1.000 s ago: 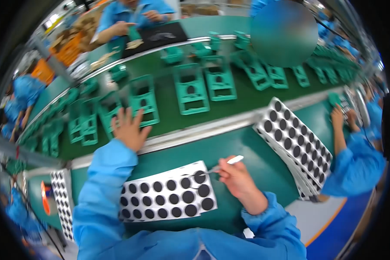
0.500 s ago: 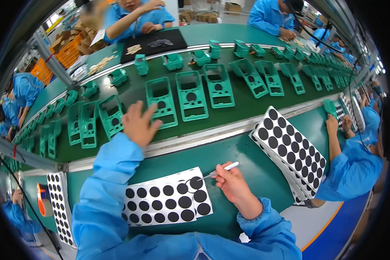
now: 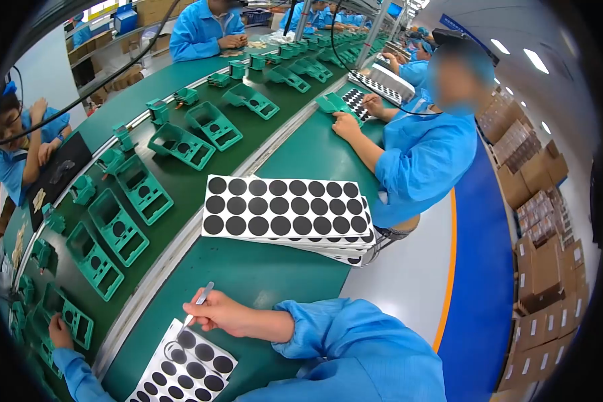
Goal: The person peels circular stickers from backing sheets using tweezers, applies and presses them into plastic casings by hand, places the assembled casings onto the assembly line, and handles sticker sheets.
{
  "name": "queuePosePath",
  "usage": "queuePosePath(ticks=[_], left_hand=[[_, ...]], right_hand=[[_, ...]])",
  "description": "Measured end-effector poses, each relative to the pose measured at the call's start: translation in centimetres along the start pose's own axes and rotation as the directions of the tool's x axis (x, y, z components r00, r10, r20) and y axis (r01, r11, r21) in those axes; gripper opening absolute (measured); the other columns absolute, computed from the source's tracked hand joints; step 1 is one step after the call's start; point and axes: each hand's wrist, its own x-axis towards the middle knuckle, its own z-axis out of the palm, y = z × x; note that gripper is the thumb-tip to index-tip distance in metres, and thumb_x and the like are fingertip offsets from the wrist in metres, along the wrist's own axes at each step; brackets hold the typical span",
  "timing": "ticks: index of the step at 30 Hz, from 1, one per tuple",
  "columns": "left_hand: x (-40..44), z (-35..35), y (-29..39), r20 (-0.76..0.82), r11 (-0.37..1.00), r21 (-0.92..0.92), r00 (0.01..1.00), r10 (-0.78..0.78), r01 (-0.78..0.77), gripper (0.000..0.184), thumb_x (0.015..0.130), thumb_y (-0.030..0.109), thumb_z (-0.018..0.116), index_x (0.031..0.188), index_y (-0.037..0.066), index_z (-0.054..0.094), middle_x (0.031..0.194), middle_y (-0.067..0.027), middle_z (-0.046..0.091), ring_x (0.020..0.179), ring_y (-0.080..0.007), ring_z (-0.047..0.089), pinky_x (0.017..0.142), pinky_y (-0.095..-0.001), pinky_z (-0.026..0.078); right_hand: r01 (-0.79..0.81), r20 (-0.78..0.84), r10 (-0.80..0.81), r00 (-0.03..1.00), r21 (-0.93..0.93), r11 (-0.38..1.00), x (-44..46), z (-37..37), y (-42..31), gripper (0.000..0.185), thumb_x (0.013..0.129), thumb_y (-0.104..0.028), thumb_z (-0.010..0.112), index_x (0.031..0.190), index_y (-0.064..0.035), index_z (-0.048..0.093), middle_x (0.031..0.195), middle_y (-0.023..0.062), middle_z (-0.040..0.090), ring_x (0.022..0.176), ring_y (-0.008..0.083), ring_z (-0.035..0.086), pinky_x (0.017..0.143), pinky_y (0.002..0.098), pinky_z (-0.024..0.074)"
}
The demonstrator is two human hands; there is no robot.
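Note:
My right hand (image 3: 211, 312) is closed around white-handled tweezers (image 3: 198, 305), whose tips are at the top edge of a white sheet of black round stickers (image 3: 181, 368). At the lower left, my left hand (image 3: 60, 331) rests at a green plastic frame (image 3: 70, 315) on the dark green belt; its fingers are partly hidden, so its grip cannot be made out. More green frames (image 3: 118, 228) lie in a row along the belt, with small green housings (image 3: 83, 189) behind them.
A thick stack of sticker sheets (image 3: 285, 208) lies on the green worktop (image 3: 261, 268). At the right, a co-worker (image 3: 429, 147) holds a green part (image 3: 333, 104). Other people sit across the belt, one beside a black mat (image 3: 67, 157). Cartons (image 3: 549, 281) stand far right.
The view has swung to the right, bringing the co-worker and cartons into sight. My left hand now shows at a frame at the lower left. My right hand still holds the tweezers over the sheet.

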Motion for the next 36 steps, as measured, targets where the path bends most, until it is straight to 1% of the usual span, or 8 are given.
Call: queuePosePath(ticks=[2,5,6,7,10,13,21,36], left_hand=[[-0.8,-1.4,0.8,-0.008,0.998,-0.002,0.998,0.066,-0.066,0.021,0.079,0.004,0.047,0.096,-0.002,0.059,0.093,-0.0146,0.061,0.088,-0.0238,0.058,0.079,-0.0319,0.044],[-3.4,-2.9,11.9,-0.039,0.985,-0.164,0.998,0.04,-0.046,0.023,0.078,0.006,0.049,0.098,0.0,0.06,0.093,-0.0145,0.062,0.087,-0.0227,0.058,0.079,-0.0307,0.044],[-4.4,-4.4,17.1,-0.03,0.994,-0.094,0.998,-0.052,0.049,0.023,0.078,0.007,0.049,0.098,0.003,0.06,0.091,-0.0151,0.062,0.086,-0.0221,0.059,0.078,-0.0306,0.044],[-5.2,-4.1,18.6,-0.106,0.994,-0.095,0.994,0.04,-0.05,0.022,0.079,0.008,0.049,0.097,0.004,0.061,0.085,-0.015,0.062,0.078,-0.0207,0.059,0.07,-0.0309,0.045],[-7.5,-5.5,25.6,-0.027,0.979,-0.195,0.997,-0.074,0.067,0.022,0.079,0.008,0.05,0.097,0.0,0.06,0.067,-0.0113,0.06,0.051,-0.0128,0.048,0.049,-0.0274,0.039],[-10.7,-6.5,29.8,0.054,0.957,-0.264,0.993,-0.108,0.119,0.024,0.079,0.005,0.049,0.1,0.0,0.059,0.064,-0.0101,0.057,0.05,-0.0078,0.043,0.047,-0.024,0.036],[-16.2,-6.6,33.6,0.128,0.945,-0.319,0.991,-0.041,0.08,0.024,0.077,0.002,0.052,0.1,0.001,0.059,0.064,-0.0144,0.054,0.049,-0.0206,0.051,0.047,-0.0298,0.04],[-19.8,-5.2,33.9,0.195,0.945,-0.32,0.981,0.0,0.064,0.028,0.076,0.001,0.053,0.103,0.003,0.057,0.065,-0.0141,0.054,0.053,-0.0253,0.053,0.049,-0.0324,0.043]], right_hand=[[-0.023,-0.048,0.023,0.999,-0.01,1.0,-0.3,0.2,-0.3,0.022,0.079,-0.025,0.062,0.081,-0.0097,0.046,0.067,0.0004,0.053,0.058,0.0048,0.047,0.05,0.019,0.0402],[-0.038,-0.109,0.034,0.993,-0.031,0.999,-0.6,-1.7,-1.7,0.021,0.076,-0.026,0.065,0.083,-0.0134,0.05,0.075,-0.0004,0.057,0.065,0.007,0.053,0.054,0.0212,0.043],[-0.056,-0.104,0.05,0.993,-0.052,0.997,-0.7,-2.3,-2.3,0.02,0.077,-0.025,0.064,0.082,-0.0134,0.049,0.075,-0.0001,0.057,0.065,0.0072,0.053,0.052,0.0205,0.0418],[-0.047,-0.101,0.046,0.994,-0.008,0.999,-0.7,-2.9,-2.8,0.019,0.078,-0.023,0.063,0.081,-0.0131,0.047,0.074,0.0013,0.057,0.062,0.007,0.052,0.051,0.02,0.0403],[-0.013,-0.085,0.013,0.996,0.008,1.0,-0.8,-3.9,-4.1,0.02,0.08,-0.018,0.06,0.081,-0.0079,0.043,0.07,0.005,0.054,0.056,0.0074,0.047,0.047,0.0206,0.0394],[-0.024,-0.104,0.023,0.994,-0.012,1.0,-0.6,-4.0,-4.5,0.014,0.082,-0.016,0.058,0.079,-0.0123,0.045,0.072,0.006,0.056,0.055,0.0065,0.044,0.049,0.0203,0.0366],[-0.01,-0.091,0.014,0.996,0.046,0.999,-0.7,-3.6,-5.0,0.017,0.082,-0.016,0.058,0.077,-0.0074,0.045,0.068,0.0065,0.055,0.053,0.0066,0.047,0.048,0.0193,0.0427],[-0.017,-0.108,0.019,0.994,0.023,1.0,-0.6,-2.9,-4.7,0.015,0.083,-0.016,0.056,0.075,-0.0092,0.045,0.068,0.0062,0.055,0.053,0.0051,0.045,0.047,0.0187,0.0408]])
